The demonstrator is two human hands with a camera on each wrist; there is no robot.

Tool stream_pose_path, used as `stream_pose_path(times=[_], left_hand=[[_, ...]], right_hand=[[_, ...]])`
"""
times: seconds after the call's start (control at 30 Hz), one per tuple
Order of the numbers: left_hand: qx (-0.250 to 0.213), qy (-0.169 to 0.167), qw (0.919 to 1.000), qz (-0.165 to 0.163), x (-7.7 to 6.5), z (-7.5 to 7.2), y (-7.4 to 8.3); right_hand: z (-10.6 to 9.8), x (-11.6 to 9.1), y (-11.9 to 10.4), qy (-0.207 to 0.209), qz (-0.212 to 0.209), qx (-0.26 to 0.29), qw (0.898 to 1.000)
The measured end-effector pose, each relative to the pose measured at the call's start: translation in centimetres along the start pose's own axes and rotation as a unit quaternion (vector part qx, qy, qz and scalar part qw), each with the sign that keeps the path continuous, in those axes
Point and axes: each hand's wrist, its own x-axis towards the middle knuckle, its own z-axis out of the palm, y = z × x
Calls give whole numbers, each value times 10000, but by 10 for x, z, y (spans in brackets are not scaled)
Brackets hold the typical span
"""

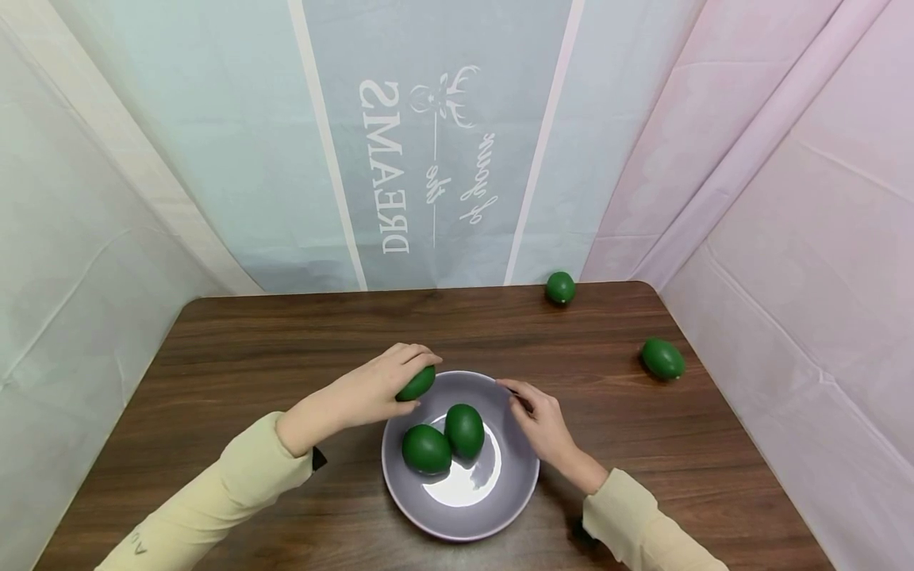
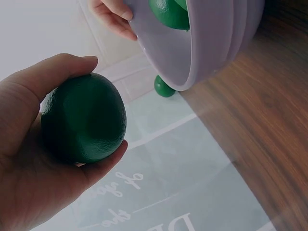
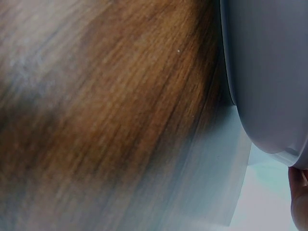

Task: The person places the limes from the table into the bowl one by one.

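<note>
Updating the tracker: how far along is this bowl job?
Looks done: two green fruits in the bowl. In hand: a third fruit in the left grip; the right grip holds the bowl. Probably left, if all go in: the far-edge fruit and right-side fruit, both on the table.

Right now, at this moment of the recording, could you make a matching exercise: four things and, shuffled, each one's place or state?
1. Left hand
2. Right hand
3. Round, glossy grey-purple bowl
4. Dark brown wood-grain table

A. Has two smooth green oval fruits inside
B. Bears a green fruit near its right edge
C. Grips one green fruit
D. Touches the bowl's rim

Pairs: 1-C, 2-D, 3-A, 4-B
</note>
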Motion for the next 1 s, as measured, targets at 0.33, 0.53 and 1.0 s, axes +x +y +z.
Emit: stream_pose_path(times=[0.33,0.53,1.0], left_hand=[[-111,-127,9998,117,0,4,5],[-150,-293,9994,72,1,5,9],[7,-322,9990,318,0,9,19]], right_hand=[[0,0,-1,7,9,4,10000],[0,0,-1,10,-16,5,10000],[0,0,0,15,-69,43,10000]])
